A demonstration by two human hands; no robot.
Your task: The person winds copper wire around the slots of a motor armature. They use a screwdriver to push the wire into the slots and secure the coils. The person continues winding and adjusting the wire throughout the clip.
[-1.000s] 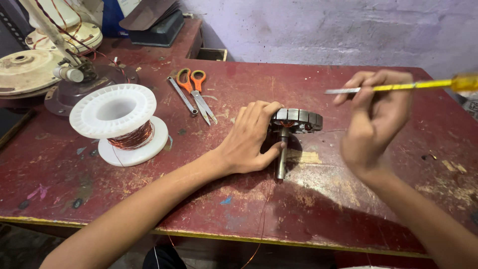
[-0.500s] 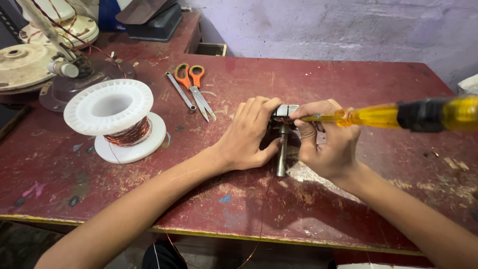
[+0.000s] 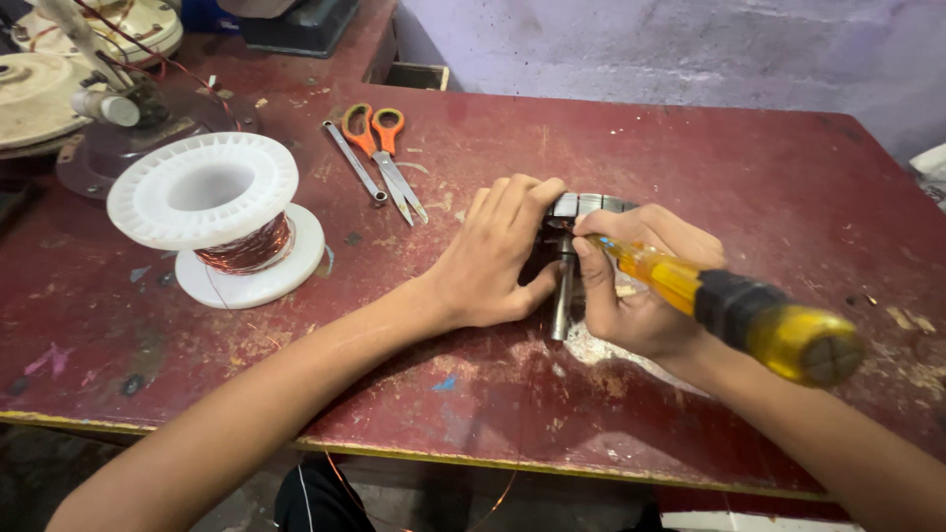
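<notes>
Right now the right hand [image 3: 641,296] has a closed grip on a screwdriver [image 3: 729,305] with a yellow and black handle. Its tip points into the round metal motor part [image 3: 589,207], but the tip itself is hidden between the fingers. The left hand [image 3: 498,256] lies curled over the left side of the same part and holds it down; its grip is closed on it. A metal rod [image 3: 563,296] sticks out of the part toward the person. The part sits near the middle of the red worktop [image 3: 749,167].

The work looks like it is in the middle. I cannot see any new wire on the part. The spool [image 3: 222,217] of copper wire stands well to the left. The orange scissors [image 3: 384,148] and a thin metal tool [image 3: 355,163] lie beside each other, untouched.
</notes>
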